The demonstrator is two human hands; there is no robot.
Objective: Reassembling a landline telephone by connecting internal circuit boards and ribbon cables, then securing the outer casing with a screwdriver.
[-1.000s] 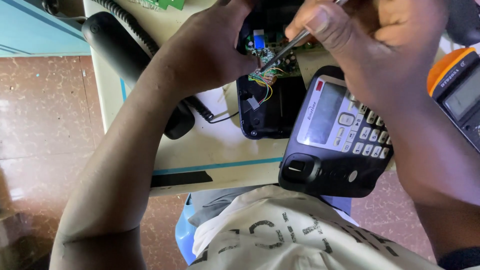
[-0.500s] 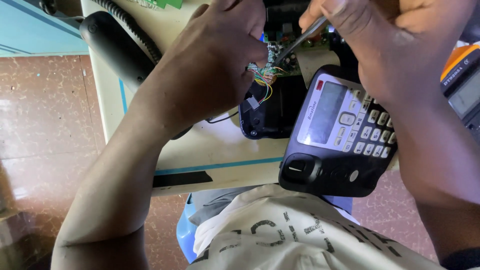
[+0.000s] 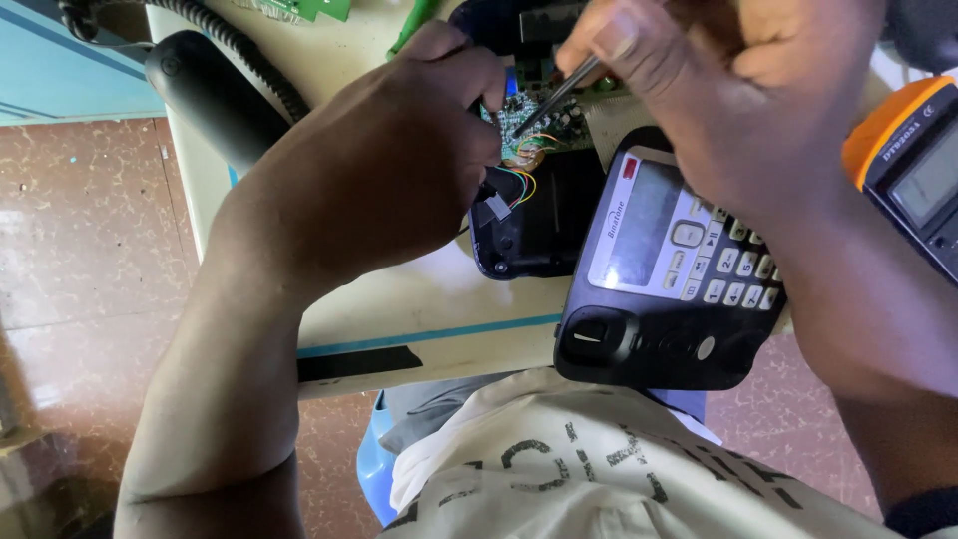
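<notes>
My left hand (image 3: 384, 170) grips the edge of a small green circuit board (image 3: 544, 118) with coloured wires (image 3: 521, 180) running from it into an opened black phone base (image 3: 534, 235). My right hand (image 3: 738, 95) pinches a thin metal tool (image 3: 554, 98) whose tip touches the board. A black desk phone front (image 3: 667, 269) with grey display and white keys lies below my right hand, tilted over the table edge.
A black handset (image 3: 210, 95) with coiled cord (image 3: 239, 45) lies at the table's left. An orange and black multimeter (image 3: 913, 170) sits at the right edge. The cream table (image 3: 429, 314) ends near my lap; brown tiled floor (image 3: 80, 250) lies left.
My left hand shifted slightly on the board and the tool tip moved a little lower on it; the view also drifted.
</notes>
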